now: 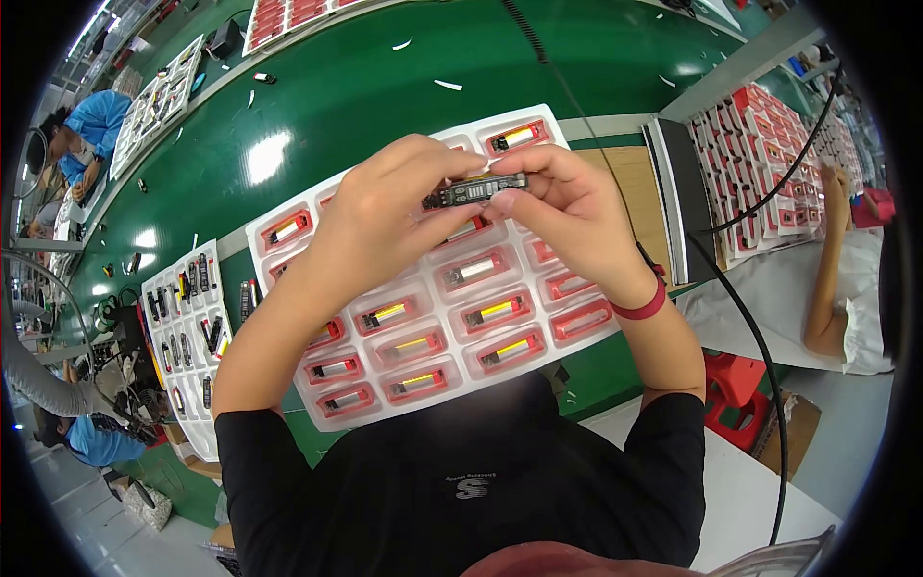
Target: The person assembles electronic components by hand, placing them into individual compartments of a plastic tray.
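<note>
Holds a small black device [476, 191] over the far half of a white tray [437, 313], with the left hand [380, 212] closed about its left part and the right hand [577, 207] pinching its right end, thumb near and fingers far. Seems kept level by both for steadiness, slotted face turned up probably for viewing. Has below it red shells [418, 382], set one per cell, likely to prevent knocking. Has farther left, on the green table [336, 106], a second tray [200, 428] with similar black devices.

black-and-grey device [481, 190], white tray [457, 354], green tabletop [336, 106], red wristband [642, 306]
</note>
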`<move>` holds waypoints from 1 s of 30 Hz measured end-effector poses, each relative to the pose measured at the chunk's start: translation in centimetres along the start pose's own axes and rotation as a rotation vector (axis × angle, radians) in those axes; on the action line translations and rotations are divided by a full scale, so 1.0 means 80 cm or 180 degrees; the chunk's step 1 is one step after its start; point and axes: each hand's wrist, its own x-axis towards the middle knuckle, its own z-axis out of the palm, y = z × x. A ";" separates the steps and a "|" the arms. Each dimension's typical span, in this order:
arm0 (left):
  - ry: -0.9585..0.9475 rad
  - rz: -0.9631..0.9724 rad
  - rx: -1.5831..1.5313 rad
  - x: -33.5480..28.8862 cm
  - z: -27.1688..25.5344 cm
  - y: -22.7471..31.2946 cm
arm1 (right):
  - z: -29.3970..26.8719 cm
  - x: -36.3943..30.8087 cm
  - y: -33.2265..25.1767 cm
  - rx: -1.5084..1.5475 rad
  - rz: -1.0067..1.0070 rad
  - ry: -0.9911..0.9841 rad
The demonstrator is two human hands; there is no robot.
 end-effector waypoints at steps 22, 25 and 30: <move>-0.0610 -0.1425 -0.1297 0.000 0.028 -0.003 | -0.026 -0.030 0.004 -0.0428 0.0157 0.0545; -0.0646 -0.0859 -0.0882 0.007 0.039 -0.006 | -0.033 -0.036 0.006 -0.1164 -0.0142 0.0612; -0.0824 -0.1006 -0.0355 0.055 0.089 -0.042 | -0.094 -0.037 0.005 -0.1782 -0.0111 0.1406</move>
